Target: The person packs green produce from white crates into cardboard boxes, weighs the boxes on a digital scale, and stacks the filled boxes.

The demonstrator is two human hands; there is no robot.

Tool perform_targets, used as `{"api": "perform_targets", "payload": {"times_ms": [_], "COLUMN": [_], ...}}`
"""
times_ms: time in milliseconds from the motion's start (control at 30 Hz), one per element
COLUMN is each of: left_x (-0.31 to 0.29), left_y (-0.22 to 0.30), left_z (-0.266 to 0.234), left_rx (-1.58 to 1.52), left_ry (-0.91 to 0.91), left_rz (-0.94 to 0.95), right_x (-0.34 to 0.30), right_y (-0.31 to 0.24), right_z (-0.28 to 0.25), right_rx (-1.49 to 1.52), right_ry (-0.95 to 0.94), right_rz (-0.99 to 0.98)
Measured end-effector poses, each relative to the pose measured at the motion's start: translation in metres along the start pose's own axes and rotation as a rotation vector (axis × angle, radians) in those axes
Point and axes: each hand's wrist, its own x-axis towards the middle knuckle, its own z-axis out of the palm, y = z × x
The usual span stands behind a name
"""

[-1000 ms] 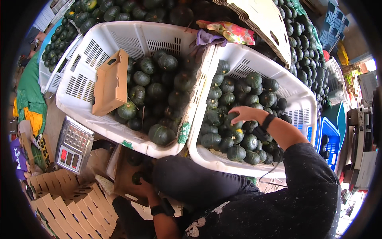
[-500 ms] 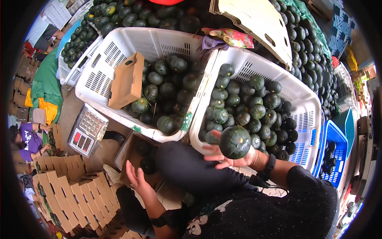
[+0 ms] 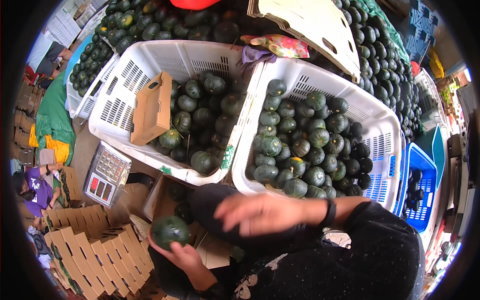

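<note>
Left hand [image 3: 182,256] is wrapped around a pumpkin [image 3: 170,230], held near the cardboard box [image 3: 161,200], where at least two other pumpkins [image 3: 184,213] are laid; many are left in the right-hand white crate [image 3: 242,170]. Right hand [image 3: 267,214], blurred, is seemingly unloaded, fingers spread.

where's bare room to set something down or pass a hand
Bare floor shows between the green tarp and the scale. In the right crate, a hand might pass between the squashes and its right wall. Crowded: that crate's middle, and the right half of the left crate.
</note>
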Motion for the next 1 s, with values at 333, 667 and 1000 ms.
{"api": "perform_targets", "payload": {"times_ms": [333, 667, 1000], "left_x": [0.015, -0.017, 0.008], "left_y": [-0.165, -0.259, -0.195], "left_z": [-0.153, -0.204, -0.139], "left_rx": [0.912, 0.604, 0.975], "left_ry": [0.111, -0.064, -0.094], "left_rz": [-0.627, -0.568, -0.263], "right_x": [-0.094, -0.082, -0.112], "right_y": [0.240, 0.212, 0.080], "right_z": [-0.214, -0.203, -0.122], "right_rx": [-1.062, -0.861, 1.085], "right_ry": [-0.170, 0.023, 0.482], "right_rz": [1.173, 1.228, 0.565]}}
